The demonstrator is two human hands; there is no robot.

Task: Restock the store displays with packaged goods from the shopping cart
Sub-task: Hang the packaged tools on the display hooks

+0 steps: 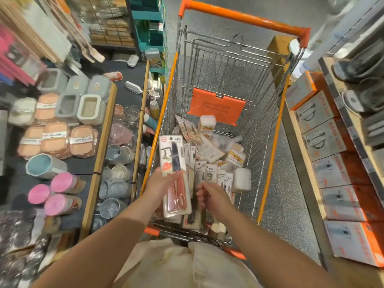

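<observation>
Holding a knife pack (pixel 172 156) and a scissors pack (pixel 178 195) pinched in my left hand (pixel 159 183) above the cart (pixel 245 19); my right hand (pixel 209 196) hovers loosely curled, gripping nothing; plenty of packs (pixel 218 154) still heaped inside, so I judge restocking far from finished.

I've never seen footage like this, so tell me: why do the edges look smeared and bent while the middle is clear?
Head view: wide-angle lens bows the shopping cart rails and shelves outward; left display and right shelf are motion-blurred; centre stays sharp, where the left hand holds a packaged knife; lighting is even, with slight glare on the plastic.
</observation>
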